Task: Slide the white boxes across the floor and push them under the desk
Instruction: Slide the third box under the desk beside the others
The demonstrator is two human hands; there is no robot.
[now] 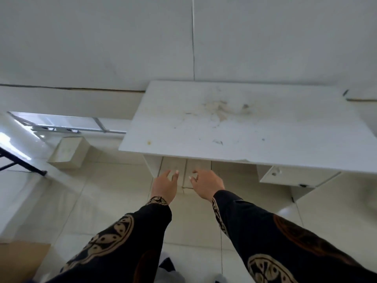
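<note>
Both hands, left (164, 185) and right (207, 183) (fingers spread), reach toward white boxes (184, 170) under the desk (244, 123).

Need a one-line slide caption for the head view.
Both bare hands, left and right, reach open toward white boxes partly under the stained white desk; another white box sits left.

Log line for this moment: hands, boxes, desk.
left hand: open, on box | right hand: open, on box | boxes: partly under desk | spare box: left, on floor

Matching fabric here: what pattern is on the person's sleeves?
Black long sleeves with tan-brown circular ornamental motifs, seen in the head view.
</note>
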